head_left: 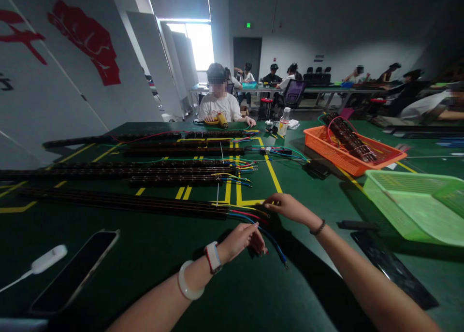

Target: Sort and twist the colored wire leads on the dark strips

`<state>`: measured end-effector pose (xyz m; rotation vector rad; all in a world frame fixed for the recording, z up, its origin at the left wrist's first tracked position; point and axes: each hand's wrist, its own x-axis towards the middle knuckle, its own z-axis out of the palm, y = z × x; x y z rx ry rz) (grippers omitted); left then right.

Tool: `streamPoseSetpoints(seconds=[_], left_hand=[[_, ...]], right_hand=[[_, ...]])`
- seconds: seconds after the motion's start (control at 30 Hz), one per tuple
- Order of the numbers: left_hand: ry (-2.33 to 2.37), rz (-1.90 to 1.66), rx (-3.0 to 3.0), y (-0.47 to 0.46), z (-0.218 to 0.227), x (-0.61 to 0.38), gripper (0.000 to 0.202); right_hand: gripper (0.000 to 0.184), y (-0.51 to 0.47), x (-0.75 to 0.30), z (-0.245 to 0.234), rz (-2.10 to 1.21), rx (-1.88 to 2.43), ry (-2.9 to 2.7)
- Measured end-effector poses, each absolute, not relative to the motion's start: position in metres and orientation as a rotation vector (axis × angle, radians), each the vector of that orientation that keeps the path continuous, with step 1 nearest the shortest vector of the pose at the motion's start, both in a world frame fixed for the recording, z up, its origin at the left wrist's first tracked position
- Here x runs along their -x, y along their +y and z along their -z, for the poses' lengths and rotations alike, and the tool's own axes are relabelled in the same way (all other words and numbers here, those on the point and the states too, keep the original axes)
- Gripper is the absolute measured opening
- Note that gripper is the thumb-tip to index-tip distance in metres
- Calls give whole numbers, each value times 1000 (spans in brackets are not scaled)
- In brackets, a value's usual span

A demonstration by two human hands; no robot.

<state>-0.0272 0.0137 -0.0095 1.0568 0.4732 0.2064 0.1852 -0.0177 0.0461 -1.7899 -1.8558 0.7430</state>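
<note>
A dark sleeved cable bundle (145, 202) lies across the table in front of me, with yellow, red and blue wires fanning out of its right end. My left hand (241, 241) is just below these wires, fingers loosely curled and thumb apart, with nothing visible in it. Close to its thumb runs the blue wire (273, 242), whose tip carries a small terminal. On the other side of the wire ends, my right hand (292, 208) hovers with loosely bent fingers near the yellow wire (259, 209). Whether its fingertips touch the wire is unclear.
Several more cable bundles (188, 166) lie farther back. At right stand an orange basket (348, 163) holding a bundle and a green basket (402, 216). A phone (78, 269) and white charger (50, 258) lie at left. Opposite sits a person (221, 105) beside a yellow heat gun (219, 121).
</note>
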Motion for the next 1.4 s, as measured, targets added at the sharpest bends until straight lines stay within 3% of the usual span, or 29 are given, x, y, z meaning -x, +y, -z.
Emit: streamPoseSetpoints(seconds=[0.23, 0.67, 1.0, 1.2, 1.33, 1.4], left_hand=[[486, -222, -1034, 12, 1, 29, 48], [483, -246, -957, 12, -3, 31, 41], [476, -266, -950, 13, -1, 31, 40], [439, -261, -814, 18, 2, 30, 49], [400, -294, -634, 20, 3, 29, 51], [442, -323, -575, 21, 4, 28, 45]], right_hand=[[50, 16, -160, -26, -1206, 1536, -1907], [32, 30, -148, -16, -1247, 1553, -2054], [37, 34, -151, -28, -1482, 1490, -2074], [27, 29, -141, -41, -919, 1847, -2379], [30, 16, -125, -45, -236, 1914, -2596], [22, 8, -116, -43, 86, 1809, -2747]])
